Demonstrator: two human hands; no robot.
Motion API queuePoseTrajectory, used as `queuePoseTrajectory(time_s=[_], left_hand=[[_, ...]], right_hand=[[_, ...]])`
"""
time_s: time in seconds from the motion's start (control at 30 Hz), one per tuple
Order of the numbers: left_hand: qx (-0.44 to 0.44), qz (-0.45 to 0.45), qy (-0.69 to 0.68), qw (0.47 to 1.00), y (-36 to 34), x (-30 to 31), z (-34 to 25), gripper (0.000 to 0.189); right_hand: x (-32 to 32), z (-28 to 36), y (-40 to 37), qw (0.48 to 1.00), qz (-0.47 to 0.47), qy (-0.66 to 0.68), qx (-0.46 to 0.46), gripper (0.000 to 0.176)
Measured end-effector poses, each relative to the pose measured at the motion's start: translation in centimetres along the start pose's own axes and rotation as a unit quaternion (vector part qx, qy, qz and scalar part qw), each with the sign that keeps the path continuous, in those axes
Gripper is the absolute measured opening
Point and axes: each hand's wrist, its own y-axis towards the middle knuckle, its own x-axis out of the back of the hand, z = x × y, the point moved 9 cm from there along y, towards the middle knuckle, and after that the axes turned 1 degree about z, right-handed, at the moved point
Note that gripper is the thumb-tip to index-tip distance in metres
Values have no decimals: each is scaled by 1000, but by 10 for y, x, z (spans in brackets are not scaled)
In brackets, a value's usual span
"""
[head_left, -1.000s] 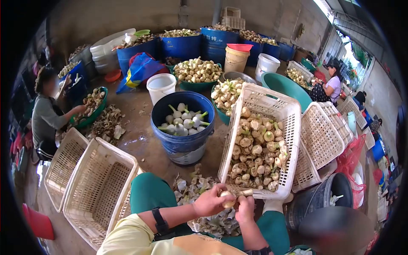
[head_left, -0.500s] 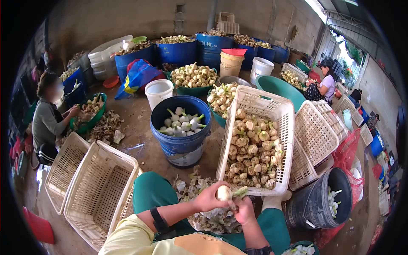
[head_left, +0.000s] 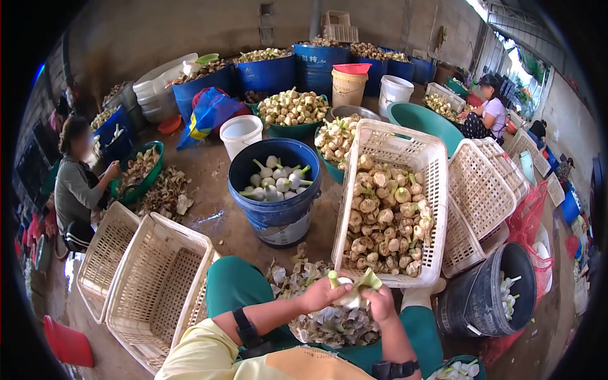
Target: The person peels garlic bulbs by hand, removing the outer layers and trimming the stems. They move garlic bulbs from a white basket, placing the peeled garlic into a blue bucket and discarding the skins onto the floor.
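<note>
So, close over my lap, my left hand (head_left: 324, 293) had its fingers curled round the bulb (head_left: 347, 288) while my right hand (head_left: 382, 303) pinched its green husk, mid-peel above the peelings (head_left: 316, 326). I reckoned the next pull needed a steady grip. The blue bucket (head_left: 278, 218) of peeled ones sat beyond, beside the crate (head_left: 437, 166).
</note>
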Motion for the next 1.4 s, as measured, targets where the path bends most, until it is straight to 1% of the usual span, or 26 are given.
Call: queuePoseTrajectory(time_s=[0.03, 0.07, 0.13, 0.17, 0.23, 0.27, 0.3, 0.33, 0.4, 0.43, 0.47, 0.57, 0.6, 0.7, 0.8, 0.87, 0.9, 1.07, 1.13, 1.17, 1.2, 1.23, 1.27, 1.3, 1.33, 1.4], left_hand=[[34, 51, 92, 994, -6, -7, -12, 50], [36, 51, 91, 994, -10, -10, -13, 50], [12, 154, 227, 962, -15, -34, -11, 54], [25, 151, 220, 963, -16, -35, -4, 56], [52, 131, 188, 972, -13, -28, 12, 57], [76, 107, 158, 979, -9, -19, 22, 59], [103, 90, 159, 978, -7, -9, 33, 56], [106, 91, 158, 978, -8, -12, 25, 56], [46, 90, 122, 987, -8, -16, -3, 46], [-25, 66, 164, 984, -3, -8, -2, 37], [-22, 65, 163, 984, -4, -5, 1, 37], [-16, 51, 93, 994, -4, 0, -15, 35], [-57, 52, 114, 990, -2, 1, -20, 34], [-88, 25, 71, 993, -3, 5, -25, 34], [-80, -11, 0, 997, -7, 10, -17, 34], [27, -62, -59, 996, -10, 18, 3, 35], [25, -91, -41, 995, -7, 23, 7, 37], [51, -106, -122, 985, 8, 39, 19, 37], [46, -280, -240, 928, 4, 73, 21, 36], [35, -266, -242, 932, 1, 82, 13, 35], [34, -276, -250, 928, 2, 90, 14, 36], [44, -277, -254, 926, 2, 85, 14, 33], [55, -278, -258, 924, 4, 79, 14, 30], [65, -261, -232, 935, 6, 76, 20, 30], [75, -242, -205, 945, 10, 65, 14, 31], [127, -245, -157, 948, 10, 56, 27, 37]], right_hand=[[18, 0, 2, 975, -10, -215, -47, 20], [32, 9, 6, 950, -83, -302, 2, 19], [40, -1, 9, 941, -51, -335, 1, 19], [43, -11, 8, 941, -52, -336, -2, 19], [48, -34, 4, 995, -79, -4, -61, 23], [49, -36, 3, 995, -81, -4, -62, 23], [29, -19, 1, 979, -53, 197, -22, 25], [15, -6, 0, 920, -23, 390, 18, 27], [0, -4, -4, 894, 15, 445, 54, 23], [0, -8, -2, 884, 21, 466, 41, 22], [2, -12, 1, 873, 26, 486, 30, 20], [4, -14, 2, 937, -14, 345, -48, 21], [0, -9, -2, 959, -61, 273, -51, 36], [-20, -11, -3, 977, 81, 180, -85, 56], [-24, -17, -9, 977, 112, 126, -134, 51], [-25, -25, -10, 965, 125, 187, -135, 40], [-24, -13, -10, 964, 96, 220, -115, 28], [-13, -36, -20, 940, 61, 328, -70, 22], [-20, -22, -26, 932, 158, 325, 14, 24], [-17, -16, -25, 923, 188, 322, 97, 26], [-13, -12, -20, 922, 188, 323, 99, 26], [-12, -13, -13, 977, 184, -8, 105, 31], [-8, -20, -8, 922, 159, -340, 98, 36], [4, -25, -3, 865, 56, -491, 87, 43], [-3, -16, 0, 865, 50, -492, 86, 43], [-3, 18, 10, 944, -19, -310, 111, 37]])
